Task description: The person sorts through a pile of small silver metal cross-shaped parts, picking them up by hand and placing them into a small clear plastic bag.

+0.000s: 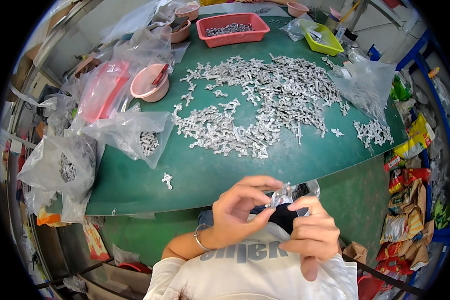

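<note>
A small silvery metal piece [279, 196] is pinched between the thumb and fingers of my left hand [242, 207], above the table's near edge. It is too small for its exact kind to be made out. To its right, my right hand [312, 230] has loosely bent fingers. Its index fingertip comes close to the piece, and nothing shows in its grasp. Beyond both hands lies a broad heap of similar silvery metal pieces [230, 131] on the green tabletop [135, 187]. One loose metal piece [168, 180] rests by itself, left of my hands.
Clear plastic bags [60, 165] with metal pieces crowd the left side. A pink bowl [150, 90] holds a red-handled item. At the back are a red tray [232, 40] of parts and a yellow-green basket [325, 45]. Another bag [367, 85] lies at the right.
</note>
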### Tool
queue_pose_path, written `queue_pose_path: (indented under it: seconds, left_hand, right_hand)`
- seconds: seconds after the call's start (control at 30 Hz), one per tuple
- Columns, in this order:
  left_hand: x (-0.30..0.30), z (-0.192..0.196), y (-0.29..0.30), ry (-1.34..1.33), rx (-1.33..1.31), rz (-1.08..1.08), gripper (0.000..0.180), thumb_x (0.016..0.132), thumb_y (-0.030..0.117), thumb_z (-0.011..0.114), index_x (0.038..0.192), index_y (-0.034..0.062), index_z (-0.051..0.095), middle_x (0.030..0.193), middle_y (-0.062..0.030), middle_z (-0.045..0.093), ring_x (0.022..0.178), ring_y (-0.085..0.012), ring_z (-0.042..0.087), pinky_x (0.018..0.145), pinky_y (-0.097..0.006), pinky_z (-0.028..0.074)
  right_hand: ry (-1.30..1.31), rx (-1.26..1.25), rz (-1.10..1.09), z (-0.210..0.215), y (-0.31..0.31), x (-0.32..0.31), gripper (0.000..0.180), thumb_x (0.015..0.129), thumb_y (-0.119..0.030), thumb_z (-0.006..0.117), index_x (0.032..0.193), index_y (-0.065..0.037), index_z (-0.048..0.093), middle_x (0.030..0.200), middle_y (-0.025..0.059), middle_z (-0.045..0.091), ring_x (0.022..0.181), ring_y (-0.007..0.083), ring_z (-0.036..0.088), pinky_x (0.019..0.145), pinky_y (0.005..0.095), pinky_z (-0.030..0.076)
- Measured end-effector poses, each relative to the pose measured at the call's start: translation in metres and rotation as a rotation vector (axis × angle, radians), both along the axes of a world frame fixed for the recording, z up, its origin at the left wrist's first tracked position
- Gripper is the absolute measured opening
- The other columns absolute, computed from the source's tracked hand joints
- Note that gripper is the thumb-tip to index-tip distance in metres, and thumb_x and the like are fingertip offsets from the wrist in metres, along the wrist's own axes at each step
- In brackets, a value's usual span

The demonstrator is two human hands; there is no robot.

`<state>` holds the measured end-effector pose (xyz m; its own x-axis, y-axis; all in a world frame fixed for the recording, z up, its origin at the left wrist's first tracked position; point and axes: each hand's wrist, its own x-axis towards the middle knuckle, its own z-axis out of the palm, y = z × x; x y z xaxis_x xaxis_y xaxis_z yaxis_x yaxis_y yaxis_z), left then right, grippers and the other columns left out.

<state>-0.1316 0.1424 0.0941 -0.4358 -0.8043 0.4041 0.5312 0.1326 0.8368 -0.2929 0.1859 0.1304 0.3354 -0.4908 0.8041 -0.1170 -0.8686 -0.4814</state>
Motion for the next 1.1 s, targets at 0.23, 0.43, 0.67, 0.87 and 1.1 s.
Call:
queue_pose_path:
  seconds: [0.23,0.43,0.67,0.87,1.1]
  left_hand:
    - [0.001,0.004,0.007,0.022,-0.132,0.006,0.028,0.071,-0.016,0.056,0.091,0.0014,0.047,0.108,-0.0242,0.051,0.105,-0.0382,0.053,0.087,-0.046,0.046]
    - [0.0,0.003,0.013,0.025,-0.246,0.013,0.03,0.071,-0.018,0.057,0.094,0.0,0.051,0.112,-0.0236,0.051,0.108,-0.035,0.053,0.087,-0.039,0.047]
    - [-0.007,0.002,0.021,-0.014,-0.352,0.064,0.032,0.069,-0.018,0.057,0.092,0.0024,0.048,0.108,-0.0232,0.051,0.103,-0.0377,0.054,0.085,-0.046,0.047]
    - [-0.009,0.003,0.032,0.069,-0.137,-0.029,0.028,0.072,-0.019,0.054,0.094,-0.0014,0.05,0.112,-0.0246,0.049,0.107,-0.0357,0.052,0.088,-0.04,0.047]
    - [-0.017,0.006,0.046,0.157,0.003,-0.164,0.026,0.074,-0.019,0.052,0.094,-0.002,0.049,0.112,-0.0235,0.049,0.11,-0.033,0.051,0.09,-0.039,0.046]
  right_hand:
    - [0.253,-0.046,-0.064,0.016,0.008,0.004,0.055,0.075,-0.054,0.055,0.067,0.001,0.055,0.053,0.0008,0.036,0.042,0.016,0.037,0.073,0.0437,0.045]
    - [0.437,-0.123,-0.158,0.023,0.018,0.008,0.053,0.072,-0.052,0.059,0.067,0.001,0.054,0.055,0.0024,0.036,0.045,0.0169,0.036,0.072,0.0404,0.047]
    - [0.37,-0.105,-0.095,0.025,0.027,0.004,0.051,0.076,-0.049,0.057,0.069,0.001,0.054,0.056,0.0031,0.037,0.045,0.018,0.037,0.069,0.0416,0.046]
    - [-0.193,0.124,0.146,0.009,0.038,-0.004,0.053,0.083,-0.047,0.052,0.074,0.005,0.058,0.057,0.0046,0.047,0.045,0.0179,0.042,0.064,0.0408,0.045]
    - [-0.202,0.138,-0.367,0.002,0.061,-0.011,0.014,0.07,0.003,0.063,0.082,0.005,0.057,0.054,0.0042,0.051,0.043,0.0147,0.045,0.053,0.0311,0.042]
